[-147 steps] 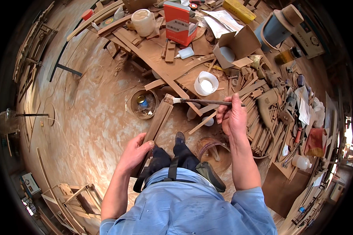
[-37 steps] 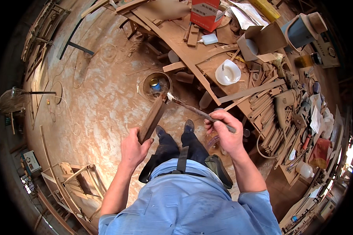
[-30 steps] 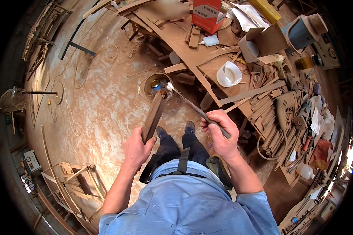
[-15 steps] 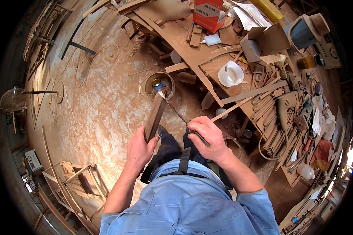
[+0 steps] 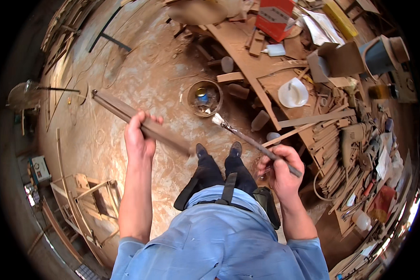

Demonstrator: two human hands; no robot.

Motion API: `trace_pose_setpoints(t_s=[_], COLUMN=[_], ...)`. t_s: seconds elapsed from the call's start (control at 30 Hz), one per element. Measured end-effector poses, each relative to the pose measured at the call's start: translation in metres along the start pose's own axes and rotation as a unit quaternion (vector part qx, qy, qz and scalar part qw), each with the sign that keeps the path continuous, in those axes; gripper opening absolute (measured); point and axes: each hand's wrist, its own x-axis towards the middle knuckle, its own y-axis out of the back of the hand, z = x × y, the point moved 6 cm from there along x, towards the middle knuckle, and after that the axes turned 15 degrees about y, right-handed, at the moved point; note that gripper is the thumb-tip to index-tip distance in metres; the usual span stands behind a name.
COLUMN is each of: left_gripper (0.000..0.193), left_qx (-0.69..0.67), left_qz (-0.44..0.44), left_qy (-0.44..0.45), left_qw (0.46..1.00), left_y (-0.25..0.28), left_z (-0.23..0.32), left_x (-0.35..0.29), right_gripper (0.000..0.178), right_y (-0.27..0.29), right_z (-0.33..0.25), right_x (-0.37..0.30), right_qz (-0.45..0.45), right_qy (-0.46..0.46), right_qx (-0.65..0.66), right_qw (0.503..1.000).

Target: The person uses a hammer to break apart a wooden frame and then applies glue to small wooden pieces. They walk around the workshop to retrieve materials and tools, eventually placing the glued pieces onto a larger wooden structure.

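Observation:
My left hand (image 5: 142, 136) is wrapped round the middle of a long brown wooden bar (image 5: 168, 138), which slants from upper left to lower right. In my right hand (image 5: 283, 169) is a slim dark-handled brush (image 5: 247, 139). Its whitish bristle tip points up and left, apart from the bar. Beyond the brush tip, a round tub (image 5: 190, 103) stands on the floor with a blue can (image 5: 202, 97) inside it. My shoes show below, between the two hands.
To the right, a cluttered workbench (image 5: 266, 112) bears a white bucket (image 5: 292, 93), a cardboard box (image 5: 333, 63), a red box (image 5: 275, 18), a power tool (image 5: 353, 137) and several wood strips. Wooden frames (image 5: 95, 200) lie at lower left. A T-shaped metal bar (image 5: 112, 39) lies at upper left.
The wooden bar has swung from near upright to a slant and moved left with my left hand. My right hand has drawn the brush rightward, away from the bar. The view has shifted.

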Motion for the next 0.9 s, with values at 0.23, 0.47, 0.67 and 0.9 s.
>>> trace_pose_setpoints(t_s=[0.23,0.47,0.67,0.9], left_gripper=[0.009,0.006,0.010,0.013], left_qx=[-0.180,-0.249,-0.262,-0.251], left_qz=[0.051,0.081,0.087,0.125], left_qy=[0.040,0.084,0.097,0.076], left_qw=[0.981,0.961,0.956,0.957], left_y=[0.009,0.025,0.023,0.026], left_z=[0.008,-0.014,-0.021,-0.020], left_x=[0.011,0.024,0.023,0.024], right_gripper=[0.019,0.020,0.019,0.019], right_y=[-0.029,-0.036,-0.037,-0.040], right_z=[0.004,0.015,0.016,0.008], right_x=[-0.008,-0.007,-0.007,0.001], right_qz=[-0.123,-0.165,-0.201,-0.212], right_qy=[0.068,0.048,0.046,0.073], right_qx=[-0.020,-0.019,-0.103,-0.144], right_qw=[0.990,0.985,0.973,0.964])
